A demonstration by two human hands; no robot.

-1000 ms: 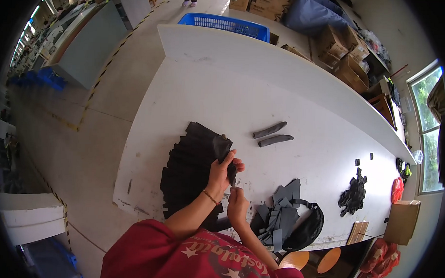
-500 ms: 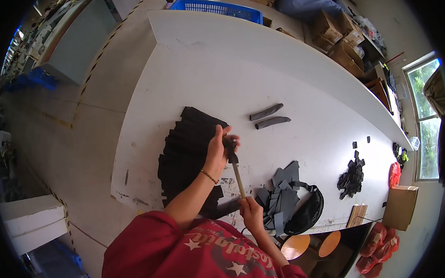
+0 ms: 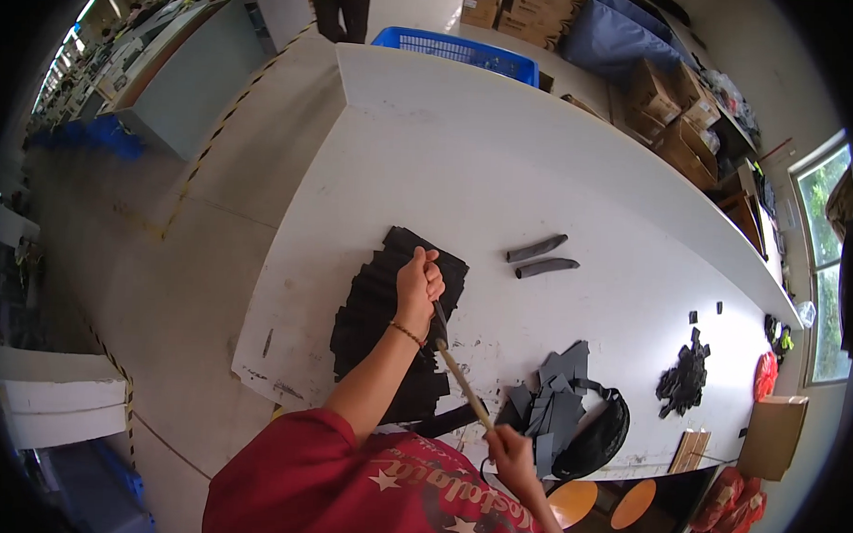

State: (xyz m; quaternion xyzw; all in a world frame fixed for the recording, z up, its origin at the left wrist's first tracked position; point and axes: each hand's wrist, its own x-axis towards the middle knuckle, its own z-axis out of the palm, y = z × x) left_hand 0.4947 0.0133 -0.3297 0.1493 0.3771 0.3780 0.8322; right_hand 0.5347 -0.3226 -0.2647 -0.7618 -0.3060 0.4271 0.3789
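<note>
My left hand (image 3: 420, 287) is closed above a stack of black fabric strips (image 3: 374, 298), gripping a black fabric piece (image 3: 437, 329) that hangs toward me from the fist. Lower and to the right, my right hand (image 3: 512, 455) is wrapped round the near end of a thin beige stick (image 3: 464, 381). The stick's far end meets the lower end of the black piece; whether it runs inside is hidden. Two dark grey fabric tubes (image 3: 542, 255) lie beyond my hands to the right. Another dark tube-like piece (image 3: 447, 421) rests near the table's front edge, partly behind the stick.
On the white table (image 3: 402, 153), right of my hands, lie dark grey flat pieces (image 3: 555, 398) and a black pouch (image 3: 597, 437). Further right is a pile of small black pieces (image 3: 683, 374). A raised ledge runs along the back, with a blue basket (image 3: 458, 50) behind it. Someone (image 3: 341, 10) stands beyond.
My left hand has closed from spread fingers into a fist on the black piece. My right hand and the stick have drawn down and right. The view has shifted, and more of the standing person shows.
</note>
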